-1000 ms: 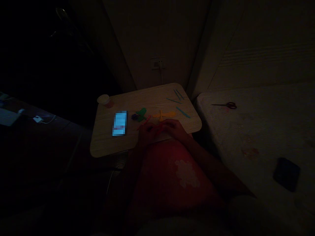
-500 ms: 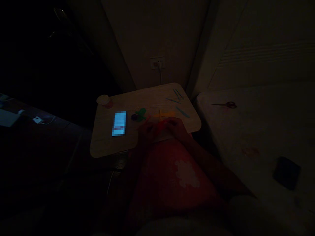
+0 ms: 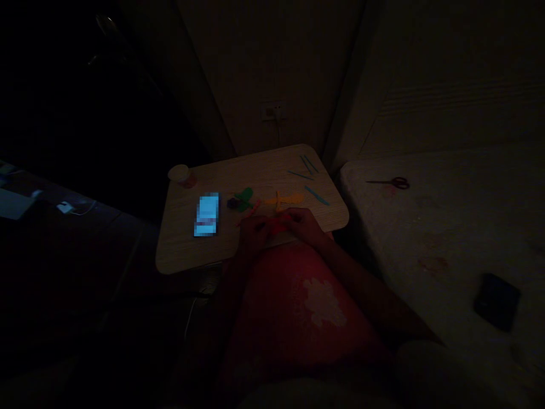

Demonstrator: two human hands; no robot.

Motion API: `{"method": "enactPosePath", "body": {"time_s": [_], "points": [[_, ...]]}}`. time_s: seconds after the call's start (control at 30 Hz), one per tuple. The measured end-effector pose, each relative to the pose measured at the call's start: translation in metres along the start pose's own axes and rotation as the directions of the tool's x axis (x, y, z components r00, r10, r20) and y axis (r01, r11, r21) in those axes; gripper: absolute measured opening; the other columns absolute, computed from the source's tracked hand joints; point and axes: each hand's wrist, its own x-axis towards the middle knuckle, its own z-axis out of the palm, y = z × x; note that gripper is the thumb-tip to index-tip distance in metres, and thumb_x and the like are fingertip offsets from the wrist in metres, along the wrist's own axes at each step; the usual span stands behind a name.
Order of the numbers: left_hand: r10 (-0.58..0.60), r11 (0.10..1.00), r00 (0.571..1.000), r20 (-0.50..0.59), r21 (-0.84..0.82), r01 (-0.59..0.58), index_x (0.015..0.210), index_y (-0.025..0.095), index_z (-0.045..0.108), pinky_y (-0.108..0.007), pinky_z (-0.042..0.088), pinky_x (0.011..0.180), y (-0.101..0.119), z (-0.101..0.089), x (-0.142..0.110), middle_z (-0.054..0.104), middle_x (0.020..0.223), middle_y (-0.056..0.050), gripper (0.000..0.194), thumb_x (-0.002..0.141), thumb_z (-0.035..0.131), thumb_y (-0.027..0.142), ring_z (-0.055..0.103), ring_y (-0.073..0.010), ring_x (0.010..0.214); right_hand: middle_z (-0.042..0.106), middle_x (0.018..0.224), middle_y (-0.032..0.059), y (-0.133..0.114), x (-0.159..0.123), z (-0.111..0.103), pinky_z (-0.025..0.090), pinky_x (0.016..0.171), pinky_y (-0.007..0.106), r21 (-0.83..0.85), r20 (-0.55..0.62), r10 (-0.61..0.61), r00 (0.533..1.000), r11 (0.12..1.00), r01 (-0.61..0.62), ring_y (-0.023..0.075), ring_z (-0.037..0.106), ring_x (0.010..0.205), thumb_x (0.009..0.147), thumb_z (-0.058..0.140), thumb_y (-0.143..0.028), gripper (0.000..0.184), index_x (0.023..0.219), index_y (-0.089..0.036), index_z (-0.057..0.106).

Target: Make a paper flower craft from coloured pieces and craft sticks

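Note:
Dim light leaves much detail unclear. My left hand [image 3: 254,232] and my right hand [image 3: 304,226] meet at the near edge of the small table, fingers closed on a bright red piece of modelling clay [image 3: 279,223] between them. Just beyond my fingers lies an orange clay shape [image 3: 293,199] with a crossing strip. A thin pink clay strip [image 3: 252,211] rests beyond my left hand. Farther off are a green clay shape [image 3: 244,197] and, touching or close to it, a dark purple lump [image 3: 232,203]. The fingertips partly hide the red clay.
On the wooden table [image 3: 179,253] are a lit phone [image 3: 207,215], a lidded tub [image 3: 182,175] and several blue sticklike tools [image 3: 317,195]. Scissors [image 3: 389,182] and a dark squarish object [image 3: 497,301] lie on the pale surface at right. A plugged socket [image 3: 273,111] is on the wall.
The picture is a little brighter. Both hands have shifted slightly toward me with the red clay, showing more of the orange shape and the pink strip.

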Motion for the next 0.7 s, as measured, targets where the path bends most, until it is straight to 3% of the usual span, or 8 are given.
{"method": "enactPosePath", "body": {"time_s": [0.17, 0.27, 0.37, 0.43, 0.6, 0.7], "points": [[0.022, 1.0, 0.999, 0.028, 0.013, -0.022, 0.056, 0.017, 0.064, -0.025, 0.041, 0.056, 0.003, 0.0, -0.002, 0.056, 0.052, 0.001, 0.037, 0.085, 0.064, 0.04, 0.049, -0.0124, 0.053, 0.071, 0.073, 0.0018, -0.001, -0.001, -0.001, 0.047, 0.066, 0.027, 0.055, -0.05, 0.013, 0.999, 0.998, -0.01, 0.0157, 0.061, 0.07, 0.079, 0.072, -0.039, 0.021, 0.074, -0.019, 0.072], [0.044, 0.999, 0.999, 0.011, -0.011, -0.044, 0.063, 0.017, 0.067, -0.025, 0.043, 0.057, 0.006, 0.002, -0.002, 0.06, 0.058, 0.0, 0.029, 0.079, 0.071, 0.04, 0.052, -0.0132, 0.057, 0.066, 0.066, 0.0004, -0.004, -0.002, -0.002, 0.045, 0.062, 0.027, 0.115, -0.069, 0.051, 0.996, 0.992, -0.043, 0.0144, 0.057, 0.064, 0.076, 0.074, -0.042, 0.025, 0.068, -0.019, 0.069], [-0.005, 0.999, 1.0, 0.024, -0.037, 0.006, 0.075, 0.016, 0.073, -0.026, 0.048, 0.061, 0.006, 0.004, -0.003, 0.07, 0.072, -0.002, 0.022, 0.072, 0.078, 0.037, 0.059, -0.0153, 0.064, 0.065, 0.065, 0.0007, -0.006, -0.002, -0.003, 0.045, 0.061, 0.027, 0.135, -0.088, 0.082, 0.993, 0.988, -0.07, 0.0146, 0.056, 0.063, 0.074, 0.075, -0.045, 0.028, 0.067, -0.019, 0.068], [-0.052, 0.999, 0.999, 0.006, -0.016, 0.052, 0.074, 0.016, 0.073, -0.025, 0.047, 0.059, 0.004, 0.005, -0.002, 0.069, 0.07, -0.002, 0.02, 0.071, 0.078, 0.035, 0.058, -0.0147, 0.063, 0.066, 0.066, 0.0009, -0.006, -0.001, -0.003, 0.045, 0.061, 0.027, 0.142, -0.098, 0.089, 0.991, 0.987, -0.075, 0.0147, 0.056, 0.063, 0.073, 0.076, -0.046, 0.028, 0.067, -0.019, 0.069], [-0.068, 0.997, 0.997, -0.024, 0.021, 0.069, 0.058, 0.016, 0.062, -0.023, 0.038, 0.051, -0.004, 0.004, -0.001, 0.054, 0.052, 0.003, 0.029, 0.073, 0.077, 0.037, 0.047, -0.0109, 0.053, 0.07, 0.073, 0.0021, -0.003, 0.0, -0.001, 0.047, 0.062, 0.027, 0.181, -0.082, 0.082, 0.993, 0.981, -0.066, 0.0151, 0.06, 0.067, 0.073, 0.079, -0.045, 0.027, 0.075, -0.019, 0.072], [-0.088, 0.996, 0.995, -0.045, -0.028, 0.087, 0.065, 0.016, 0.065, -0.023, 0.042, 0.054, -0.007, 0.005, -0.001, 0.06, 0.06, 0.001, 0.027, 0.073, 0.077, 0.039, 0.053, -0.0123, 0.058, 0.069, 0.073, 0.0017, -0.001, 0.0, 0.0, 0.048, 0.059, 0.027, 0.22, -0.082, 0.117, 0.99, 0.971, -0.097, 0.0149, 0.06, 0.064, 0.073, 0.08, -0.048, 0.031, 0.086, -0.02, 0.073]]}}
